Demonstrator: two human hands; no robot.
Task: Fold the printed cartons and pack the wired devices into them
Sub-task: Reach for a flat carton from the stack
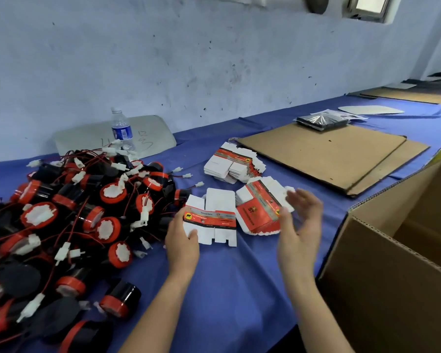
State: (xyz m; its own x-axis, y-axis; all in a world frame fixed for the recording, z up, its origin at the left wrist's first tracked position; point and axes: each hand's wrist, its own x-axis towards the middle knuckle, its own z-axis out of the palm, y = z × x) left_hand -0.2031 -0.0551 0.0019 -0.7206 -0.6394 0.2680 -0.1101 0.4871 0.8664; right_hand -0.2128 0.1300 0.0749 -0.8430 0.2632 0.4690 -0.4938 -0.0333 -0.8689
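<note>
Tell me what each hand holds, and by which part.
The left hand pinches a flat printed carton by its left edge, thumb on the lower flap. The right hand is open, holding nothing, near the stack of flat cartons.

- Pinches, with the left hand [182, 240], the left edge of a flat white die-cut carton with a red printed band [214, 220], thumb on top.
- Holds the right hand [301, 225] open, fingers relaxed, by a fanned stack of flat red-and-white printed cartons [255, 215].
- Faces a heap of round black-and-red wired devices with white plugs [69, 217], left on the blue table cloth [227, 289].
- Has an open brown corrugated cardboard box [382, 289] at right.
</note>
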